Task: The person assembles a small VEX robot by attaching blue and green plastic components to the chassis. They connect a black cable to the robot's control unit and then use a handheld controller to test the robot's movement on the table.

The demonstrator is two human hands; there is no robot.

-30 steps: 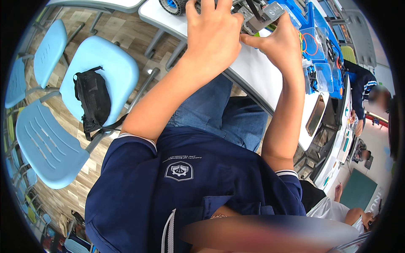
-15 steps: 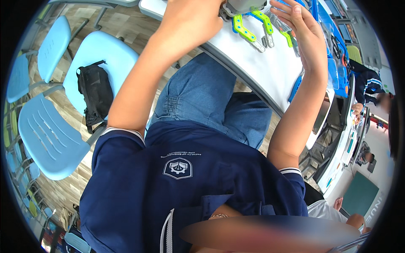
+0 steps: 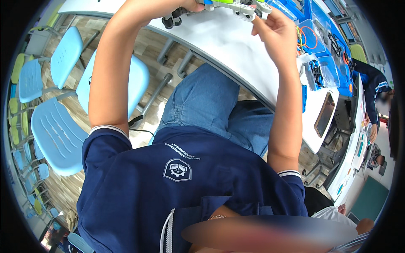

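A building-kit model with lime-green and grey jointed parts [image 3: 244, 11] is over the white table [image 3: 211, 38], cut off by the upper edge of the view. Dark wheel-like pieces [image 3: 172, 19] stick out on its left side. My left hand [image 3: 192, 5] is closed at the model's left part; most of its fingers lie outside the picture. At the model's right end, my right hand [image 3: 276, 36] has bent fingers and thumb closed about the grey jointed end. The exact contact of its fingertips is partly hidden.
Blue trays with clear bins [image 3: 327, 69] line the table's right side, holding dark small parts and orange cables [image 3: 308, 37]. Beyond them lies a dark-screened flat device [image 3: 325, 114]. Light-blue chairs [image 3: 59, 135] stand at left. Another person [image 3: 371, 84] works at a table far right.
The model has turned and shifted, its green legs now up near the top edge. My right hand has lowered and its fingers have curled from spread. The left hand has moved left and up.
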